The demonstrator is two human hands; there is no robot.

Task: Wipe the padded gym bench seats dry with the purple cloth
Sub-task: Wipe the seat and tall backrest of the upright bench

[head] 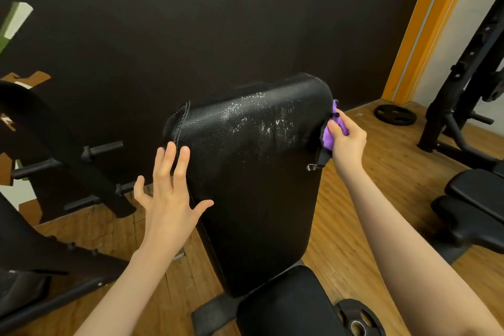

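Note:
A black padded bench backrest (253, 177) stands raised in the middle of the view, with wet shiny streaks across its upper part. Below it lies the black seat pad (286, 305). My right hand (347, 142) grips the bunched purple cloth (328, 138) against the backrest's upper right edge; most of the cloth is hidden behind my fingers. My left hand (170, 191) is spread with straight fingers at the backrest's left edge, thumb reaching onto the pad, holding nothing.
A second black bench (474, 213) stands at the right, with a black rack (463, 84) and a weight plate (395, 114) on the wooden floor behind it. Another weight plate (357, 319) lies beside the seat. A plate-storage frame with pegs (81, 161) stands left.

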